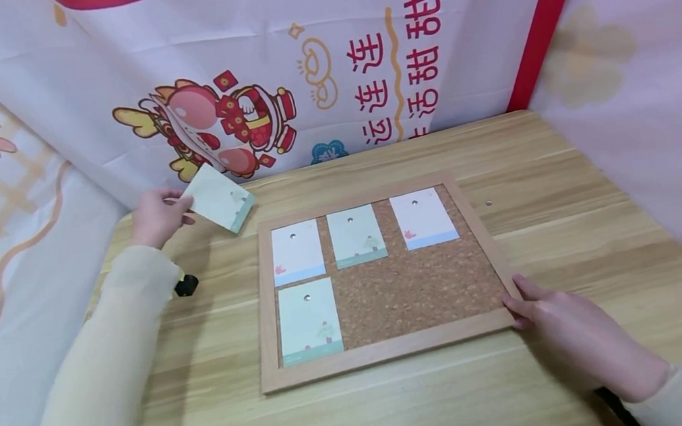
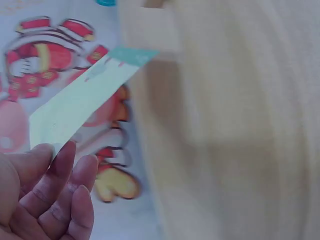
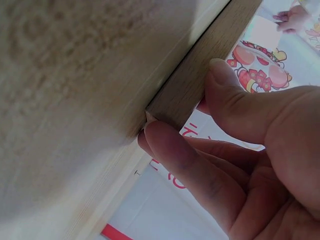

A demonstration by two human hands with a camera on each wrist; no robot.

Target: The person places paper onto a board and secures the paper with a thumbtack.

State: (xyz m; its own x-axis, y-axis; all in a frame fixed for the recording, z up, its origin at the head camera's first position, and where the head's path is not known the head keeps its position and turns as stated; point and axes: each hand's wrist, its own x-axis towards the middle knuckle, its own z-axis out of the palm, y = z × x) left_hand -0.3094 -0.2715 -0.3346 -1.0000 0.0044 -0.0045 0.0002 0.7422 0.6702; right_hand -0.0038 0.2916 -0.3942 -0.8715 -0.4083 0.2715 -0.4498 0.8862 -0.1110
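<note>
My left hand [image 1: 157, 217] pinches a pale green note sheet [image 1: 216, 195] by its edge between thumb and fingers, raised at the far left of the table. In the left wrist view the sheet [image 2: 82, 97] slants away from the fingertips, its darker green band at the far end. A wood-framed corkboard [image 1: 423, 287] lies to the right of it. Pins fix several notes on the cork: a white one [image 1: 297, 247] at top left, a green one [image 1: 355, 237] beside it, a white one [image 1: 425, 220] at top right, a green one [image 1: 310, 327] below left. My right hand [image 1: 583, 330] grips the frame's near right corner.
A small metal pin [image 1: 489, 203] lies on the wooden table [image 1: 566, 213] right of the board. Printed cloth [image 1: 327, 52] hangs close behind the table's back edge, with more cloth at both sides. A small black piece [image 1: 186, 285] shows by the left cuff.
</note>
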